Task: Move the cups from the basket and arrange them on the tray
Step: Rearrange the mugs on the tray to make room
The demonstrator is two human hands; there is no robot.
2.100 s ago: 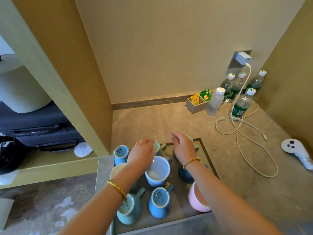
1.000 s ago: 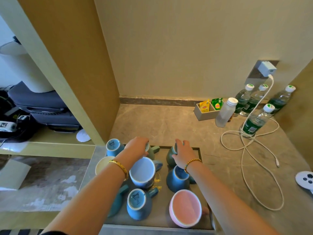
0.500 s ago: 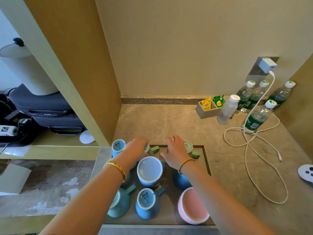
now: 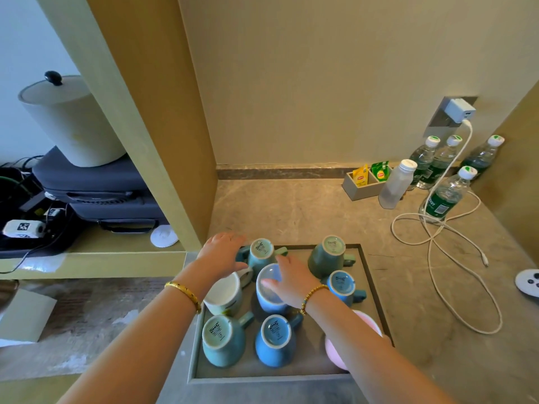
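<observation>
A grey tray (image 4: pixel 376 301) lies on the stone counter and holds several cups. Upside down stand a teal cup (image 4: pixel 260 252), a green cup (image 4: pixel 328 258), a blue cup (image 4: pixel 341 285), a teal cup (image 4: pixel 223 341) and a blue cup (image 4: pixel 274 341). A white cup (image 4: pixel 224 295) and a light blue cup (image 4: pixel 268 298) stand upright. My right arm partly hides a pink cup (image 4: pixel 335 352). My left hand (image 4: pixel 221 255) lies palm down at the tray's back left corner, fingers relaxed beside the back teal cup. My right hand (image 4: pixel 290 278) rests over the light blue cup's rim with fingers stretched out.
Several water bottles (image 4: pixel 442 199), a white bottle (image 4: pixel 396 185) and a tea-bag box (image 4: pixel 361 185) stand at the back right. A white cable (image 4: pixel 437 243) loops across the counter. A white controller (image 4: pixel 528 282) lies at the right edge. A wooden partition (image 4: pixel 163 126) rises on the left.
My right hand has drawn back from the green cup at the tray's back to the upright light blue cup. My left hand has slid left, off the teal cup's top.
</observation>
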